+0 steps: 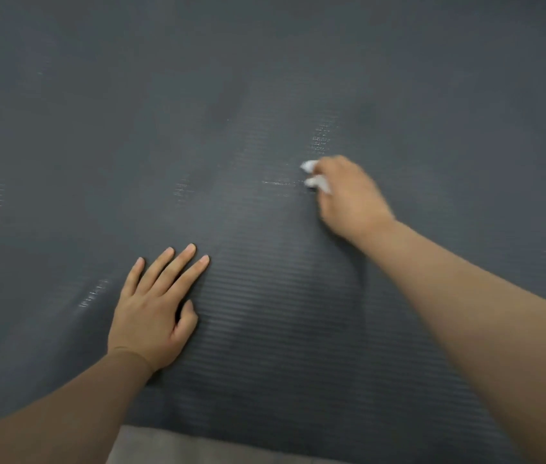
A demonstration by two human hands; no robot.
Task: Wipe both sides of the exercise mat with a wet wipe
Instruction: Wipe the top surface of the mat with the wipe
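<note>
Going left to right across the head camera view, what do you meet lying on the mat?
Left hand pressed flat on the dark ribbed exercise mat → white wet wipe → right hand gripping that wipe.

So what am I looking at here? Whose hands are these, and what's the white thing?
These are a person's two hands, filmed by a camera worn on their head, so you look down as they do. The big dark ribbed sheet is an exercise mat, spread out flat. The left hand lies flat on the mat, fingers straight. The right hand grips a white wet wipe against the mat to clean it. That hand looks blurry. The pale strip at the bottom is the floor.
</note>
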